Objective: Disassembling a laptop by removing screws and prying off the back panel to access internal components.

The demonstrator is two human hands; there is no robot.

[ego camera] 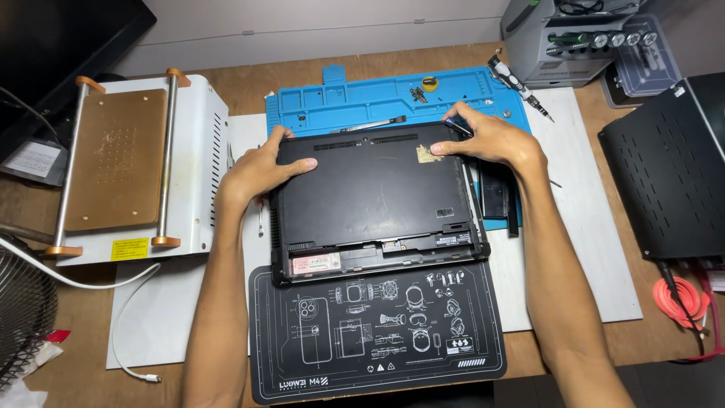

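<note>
Two bare hands grip the flat black plastic laptop base [374, 193], upside down at the centre of the frame: my left hand [257, 170] clamps its upper left corner, my right hand [495, 140] its upper right. It lies across the blue silicone repair mat [362, 98] and the black printed work mat [377, 332]. I judge the thin panel stiff yet crackable, best held at its edges.
</note>
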